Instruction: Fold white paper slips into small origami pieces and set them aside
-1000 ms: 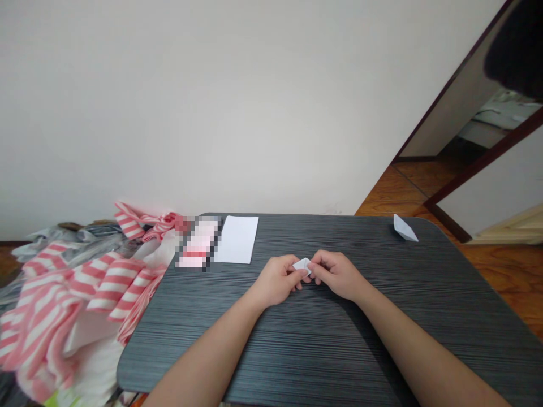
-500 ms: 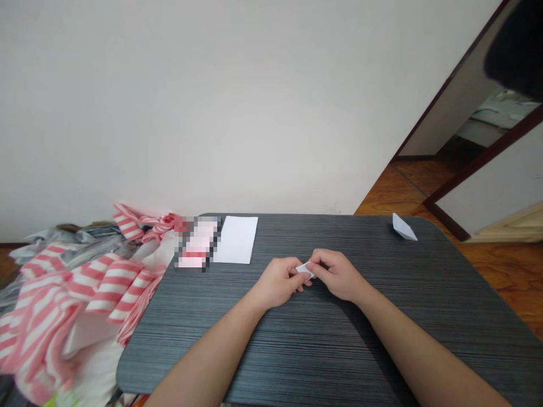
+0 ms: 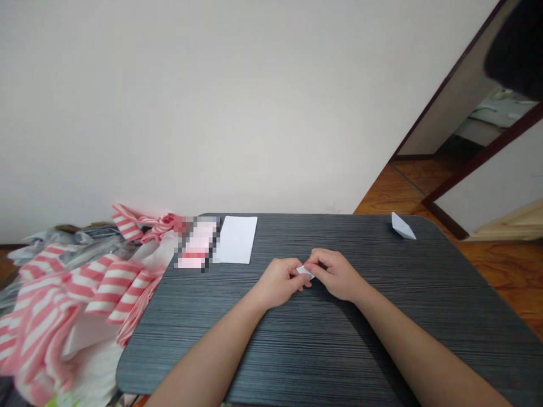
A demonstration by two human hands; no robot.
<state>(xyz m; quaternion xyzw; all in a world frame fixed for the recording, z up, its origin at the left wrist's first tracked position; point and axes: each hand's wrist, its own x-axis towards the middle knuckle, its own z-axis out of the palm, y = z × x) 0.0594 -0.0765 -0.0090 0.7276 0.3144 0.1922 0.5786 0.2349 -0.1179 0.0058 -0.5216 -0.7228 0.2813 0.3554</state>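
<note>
My left hand (image 3: 280, 281) and my right hand (image 3: 335, 275) meet at the middle of a dark striped table (image 3: 331, 350). Both pinch a small folded white paper piece (image 3: 305, 272) between thumbs and fingertips, low over the tabletop. Most of the paper is hidden by my fingers. A flat white sheet of paper (image 3: 236, 239) lies at the far left of the table. A folded white paper boat (image 3: 402, 226) stands near the far right corner.
A blurred pink and white item (image 3: 196, 244) lies beside the white sheet. Red and white striped cloth (image 3: 72, 294) is heaped against the table's left edge. A white wall stands behind; wooden floor and a doorway (image 3: 475, 152) lie to the right.
The small paper piece showed more above my fingers a second ago. Now it is pressed lower and flatter between both hands, which have closed in slightly.
</note>
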